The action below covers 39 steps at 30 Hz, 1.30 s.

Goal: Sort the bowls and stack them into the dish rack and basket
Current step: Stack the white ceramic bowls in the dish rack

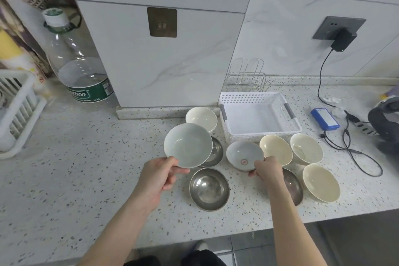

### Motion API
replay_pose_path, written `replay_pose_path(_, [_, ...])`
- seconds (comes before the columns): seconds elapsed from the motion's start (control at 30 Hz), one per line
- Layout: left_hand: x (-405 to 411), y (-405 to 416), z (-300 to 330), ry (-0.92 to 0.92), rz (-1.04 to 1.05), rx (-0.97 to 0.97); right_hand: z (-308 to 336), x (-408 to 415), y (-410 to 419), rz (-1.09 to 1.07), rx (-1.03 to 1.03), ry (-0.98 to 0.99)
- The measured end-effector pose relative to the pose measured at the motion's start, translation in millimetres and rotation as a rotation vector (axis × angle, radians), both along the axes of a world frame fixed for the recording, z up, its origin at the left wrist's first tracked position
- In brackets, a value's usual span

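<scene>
1. The left hand (160,176) grasps the near rim of a wide pale grey-green ceramic bowl (187,144), thumb on top and fingers curled beneath, holding it lifted and tilted above the speckled white stone surface (90,157).
2. The right hand (267,167) pinches the near rim of a smaller grey-white ceramic bowl with a red mark inside (245,155), tipped toward the camera.
3. A shiny round steel bowl (209,189) sits between the two hands, close to the surface's front edge; a second steel bowl (216,153) is partly hidden behind the grey-green bowl, and a third steel bowl (292,185) lies under the right forearm.
4. Three cream ceramic bowls (305,150) cluster to the right of the right hand, and a white ceramic bowl (201,117) stands further back, just beside the basket.
5. The white perforated plastic basket with grey handles (259,114) stands toward the back edge, with a wire dish rack (248,77) behind it against the wall.
6. A white slatted plastic rack (17,110) sits at the left edge.
7. A blue rectangular battery pack (325,119) and black cables (349,147) lie toward the right edge.
</scene>
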<state>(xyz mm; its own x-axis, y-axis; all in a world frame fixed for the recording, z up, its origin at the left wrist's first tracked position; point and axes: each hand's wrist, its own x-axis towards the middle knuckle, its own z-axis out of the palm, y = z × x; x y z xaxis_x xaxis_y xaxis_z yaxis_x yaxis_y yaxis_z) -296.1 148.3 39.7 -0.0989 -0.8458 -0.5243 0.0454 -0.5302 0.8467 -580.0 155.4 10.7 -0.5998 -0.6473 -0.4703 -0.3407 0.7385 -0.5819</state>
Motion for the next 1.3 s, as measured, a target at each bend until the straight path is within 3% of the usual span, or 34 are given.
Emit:
replay_pose_path(0.3, [107,-19,15,-0.030,-0.100,-0.019,42,83,20,-0.272,-0.208,0.144])
replay_pose_path(0.57, [203,-27,21,-0.065,-0.062,-0.027,47,179,14,-0.319,-0.359,-0.056])
replay_pose_path(0.8, [243,-23,24,0.030,0.109,-0.046,54,234,-1,-0.128,-0.413,-0.183])
replay_pose_path(1.07, [286,-19,39,0.077,0.304,-0.095,71,295,-29,0.148,-0.327,-0.364])
replay_pose_path(1.3, [354,-30,49,0.090,0.438,-0.144,77,364,-51,0.293,-0.322,-0.385])
